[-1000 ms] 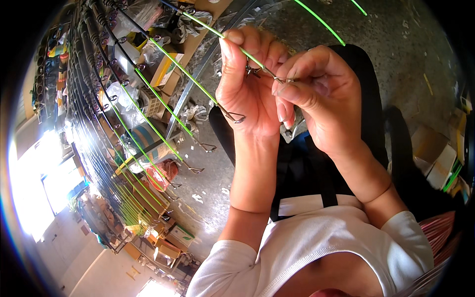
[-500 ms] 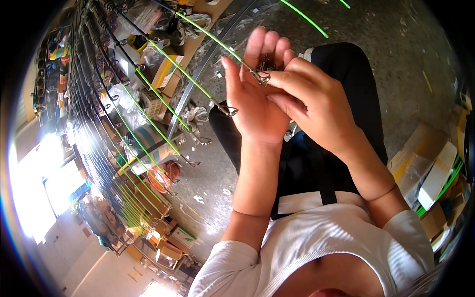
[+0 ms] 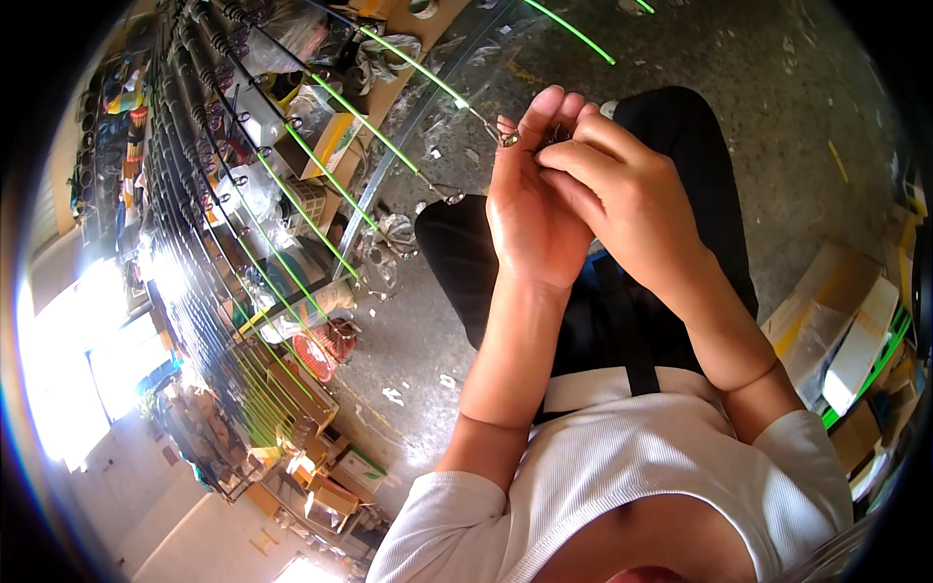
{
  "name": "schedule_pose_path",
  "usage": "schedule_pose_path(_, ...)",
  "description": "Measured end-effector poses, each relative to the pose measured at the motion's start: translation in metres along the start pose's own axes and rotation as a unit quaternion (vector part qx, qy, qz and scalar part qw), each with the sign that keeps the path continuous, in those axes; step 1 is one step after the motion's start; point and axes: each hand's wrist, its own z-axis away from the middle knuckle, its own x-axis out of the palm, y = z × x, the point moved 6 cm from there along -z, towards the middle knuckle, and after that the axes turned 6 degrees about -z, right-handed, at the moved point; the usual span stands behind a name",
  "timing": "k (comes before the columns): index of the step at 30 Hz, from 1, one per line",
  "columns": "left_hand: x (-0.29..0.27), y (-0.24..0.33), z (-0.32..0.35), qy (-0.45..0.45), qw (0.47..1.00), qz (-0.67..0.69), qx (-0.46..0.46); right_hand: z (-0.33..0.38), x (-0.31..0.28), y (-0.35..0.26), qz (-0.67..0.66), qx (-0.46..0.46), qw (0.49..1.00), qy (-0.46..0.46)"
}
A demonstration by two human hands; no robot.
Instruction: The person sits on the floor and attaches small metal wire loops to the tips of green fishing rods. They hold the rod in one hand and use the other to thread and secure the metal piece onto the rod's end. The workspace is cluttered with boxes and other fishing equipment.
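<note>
A row of fishing rods with bright green tip sections slants in from the upper left. Small metal line guides sit at their ends. The nearest rod's tip guide is beside the thumb and fingers of my left hand; I cannot tell if they touch. That hand is palm up and cupped round a small heap of dark metal rod guides. Over the palm, my right hand has its thumb and fingers pinched together at the heap. Its fingertips are partly hidden, so what they pinch does not show.
Below my hands are my knees in black trousers. A red basket stands on the littered concrete floor to the left. Cardboard boxes lie at the right. More green rod tips show at the top.
My right fingers have come off the nearest rod's tip guide and moved into my left palm. My left hand has shifted slightly right and curled more. The rod tips have shifted a little.
</note>
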Motion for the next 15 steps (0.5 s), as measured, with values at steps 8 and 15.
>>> schedule_pose_path(8, -0.003, 0.001, 0.01, -0.004, 0.997, 0.069, -0.029, 0.003, -0.008, -0.004, -0.295, 0.064, 0.953, 0.01)
schedule_pose_path(15, 0.002, -0.004, 0.012, 0.004, 0.991, 0.12, -0.051, 0.009, -0.005, -0.002, -0.45, 0.078, 0.889, 0.015)
